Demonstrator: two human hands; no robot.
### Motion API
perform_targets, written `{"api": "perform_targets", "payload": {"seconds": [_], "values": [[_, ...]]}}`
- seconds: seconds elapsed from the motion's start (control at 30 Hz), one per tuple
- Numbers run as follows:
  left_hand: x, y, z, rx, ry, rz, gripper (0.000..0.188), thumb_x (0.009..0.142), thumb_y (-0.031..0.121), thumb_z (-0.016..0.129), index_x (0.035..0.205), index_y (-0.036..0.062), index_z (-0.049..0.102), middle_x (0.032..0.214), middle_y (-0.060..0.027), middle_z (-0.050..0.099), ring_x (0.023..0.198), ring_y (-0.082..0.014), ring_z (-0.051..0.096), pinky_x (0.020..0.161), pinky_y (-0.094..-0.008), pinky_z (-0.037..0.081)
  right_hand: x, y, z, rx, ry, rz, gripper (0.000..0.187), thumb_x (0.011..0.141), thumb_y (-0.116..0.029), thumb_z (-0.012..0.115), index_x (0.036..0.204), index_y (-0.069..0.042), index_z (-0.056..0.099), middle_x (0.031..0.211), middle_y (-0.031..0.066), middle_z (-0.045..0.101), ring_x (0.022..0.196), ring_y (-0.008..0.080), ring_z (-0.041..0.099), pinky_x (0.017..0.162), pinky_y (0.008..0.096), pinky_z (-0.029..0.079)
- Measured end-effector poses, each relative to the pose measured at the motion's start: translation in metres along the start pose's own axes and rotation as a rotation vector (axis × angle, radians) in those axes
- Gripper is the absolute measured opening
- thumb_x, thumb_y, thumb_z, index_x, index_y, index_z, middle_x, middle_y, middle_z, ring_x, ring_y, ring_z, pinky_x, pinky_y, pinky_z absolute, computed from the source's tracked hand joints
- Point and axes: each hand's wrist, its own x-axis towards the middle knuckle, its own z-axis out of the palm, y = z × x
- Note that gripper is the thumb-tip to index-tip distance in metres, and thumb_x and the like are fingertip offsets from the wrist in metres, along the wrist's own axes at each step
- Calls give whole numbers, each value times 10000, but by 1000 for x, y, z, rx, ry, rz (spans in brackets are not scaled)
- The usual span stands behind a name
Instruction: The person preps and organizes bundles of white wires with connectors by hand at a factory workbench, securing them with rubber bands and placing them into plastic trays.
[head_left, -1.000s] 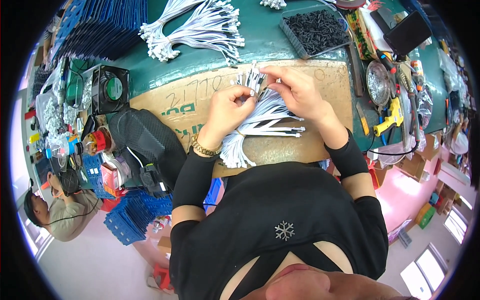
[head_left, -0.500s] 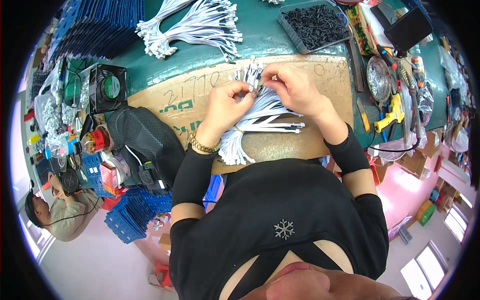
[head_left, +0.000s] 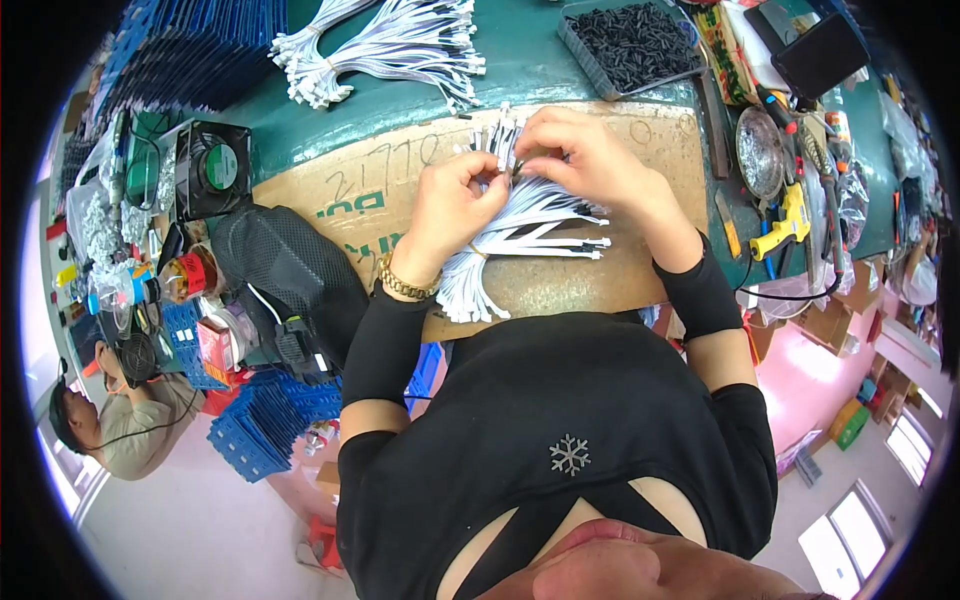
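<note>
Pinching at the white cable bundle (head_left: 472, 288) in mid-frame

The green counter (head_left: 525, 60) fills the upper half of the frame, bending away at both sides. On it, across the middle, lies a brown cardboard sheet (head_left: 650, 150). A stack of blue racks (head_left: 195, 50) stands at the upper left, and a black mesh bag (head_left: 290, 265) slumps at left of centre.

The white cable bundle rests on the cardboard just in front of me, gathered by a thin band — its strands fan out toward centre right, and other ends run up between my hands. More white cables (head_left: 400, 55) lie at the top, left of centre. At the upper right of centre a clear tray (head_left: 580, 62) holds many small black pieces (head_left: 635, 45).

My left grip (head_left: 452, 208) has thumb and forefinger pressed together on cable ends. My right grip (head_left: 597, 160) is curled in just beside it, fingertips at the same ends — whether they clasp anything, I cannot tell.

A black fan (head_left: 215, 165) stands at the left; a yellow glue gun (head_left: 785, 225) lies at the right, below a round metal dish (head_left: 760, 155). Smallest of all, a gold watch (head_left: 405, 282) circles my left wrist.
</note>
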Motion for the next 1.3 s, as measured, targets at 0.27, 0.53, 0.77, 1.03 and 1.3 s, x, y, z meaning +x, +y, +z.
{"api": "perform_targets", "payload": {"seconds": [0.27, 0.53, 0.77, 1.03, 1.3], "values": [[0, 9, -2, 51, -32, 17, 109, 748, 71, 684, 840, 19, 657, 739, -58, 628, 538, -103, 515, 511, -255, 418, 9, -4, -4, -13, -213, 54, 122, 767, -56, 677, 878, -19, 646, 806, 111, 635, 762, 275, 623, 682, 347, 495], [-1, 10, -2, 274, -24, 202, 84, 723, 88, 704, 786, 46, 670, 709, -74, 550, 628, -216, 575, 572, -332, 456, 2, 8, 4, 50, -129, 42, 122, 748, -43, 689, 865, -20, 663, 808, 111, 651, 746, 268, 636, 674, 332, 505], [-1, 5, 0, 310, -12, 232, 70, 729, 66, 707, 779, 24, 682, 689, -73, 536, 573, -178, 529, 531, -307, 422, 3, 11, 2, 121, -182, 99, 129, 738, -53, 694, 866, -41, 693, 798, 99, 668, 730, 251, 646, 658, 321, 512], [0, 1, -2, 333, -35, 322, 87, 745, 59, 719, 817, 15, 699, 709, -90, 556, 590, -207, 552, 555, -330, 433, 16, 5, -3, -96, -424, -135, 177, 710, 16, 669, 869, -59, 691, 856, 95, 672, 799, 274, 642, 700, 345, 514], [-3, 10, -3, 316, -86, 168, 98, 725, 134, 731, 775, 57, 698, 682, -73, 549, 656, -243, 580, 595, -360, 461, 6, 7, -15, 71, -247, -173, 276, 749, -65, 636, 1023, -53, 662, 877, 131, 659, 797, 275, 628, 688, 376, 495]]}}
